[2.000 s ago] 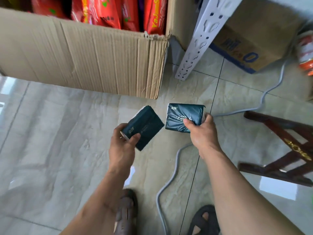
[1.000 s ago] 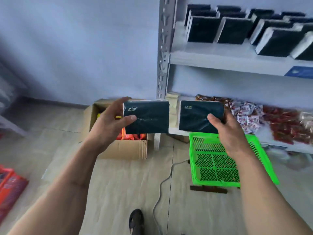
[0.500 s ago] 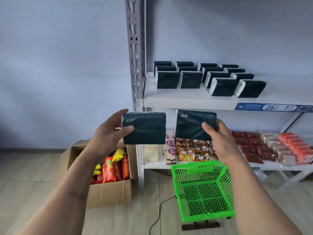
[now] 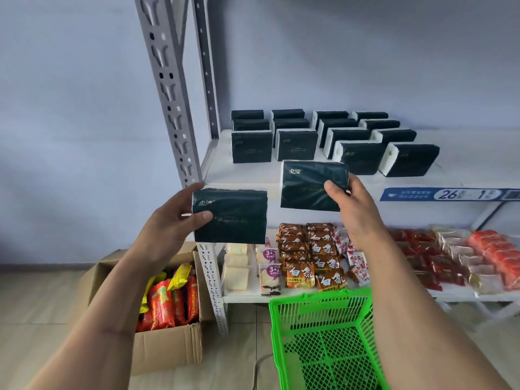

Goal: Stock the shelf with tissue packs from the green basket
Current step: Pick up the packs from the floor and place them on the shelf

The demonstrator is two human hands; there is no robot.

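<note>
My left hand grips a dark green tissue pack by its left end, held upright just below the white shelf's front edge. A second dark green tissue pack is pinched at its right end by my right hand and sits higher, level with that front edge. Several matching tissue packs stand in rows on the shelf behind. The green basket is on the floor below my right arm; no packs show in its visible part.
A grey perforated upright bounds the shelf's left side. The lower shelf holds snack packets. An open cardboard box of red and yellow bags stands on the floor at the left. A blue price strip runs along the shelf edge.
The view has swung up from the floor to the shelf. Both hands have lifted their packs, and the right one has risen to the shelf's front edge.
</note>
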